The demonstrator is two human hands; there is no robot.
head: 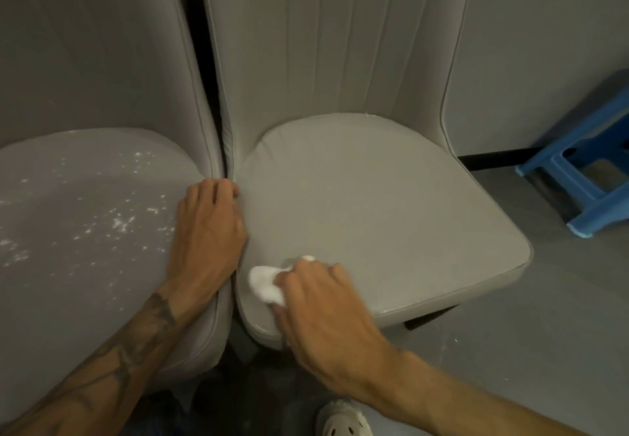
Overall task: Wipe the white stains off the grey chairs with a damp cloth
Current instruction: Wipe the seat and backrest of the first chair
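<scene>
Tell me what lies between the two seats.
In the head view, a narrow dark gap separates the left seat and right seat; the left hand rests along it.

Two bare hands, both palm down: left hand (pixel 207 228) on a tattooed forearm (pixel 112 357) reaching forward, fingertips bent down and tucked out of sight; right hand (pixel 326 309) angled up-left, fingers curled over a wadded white cloth (pixel 263 286).
</scene>
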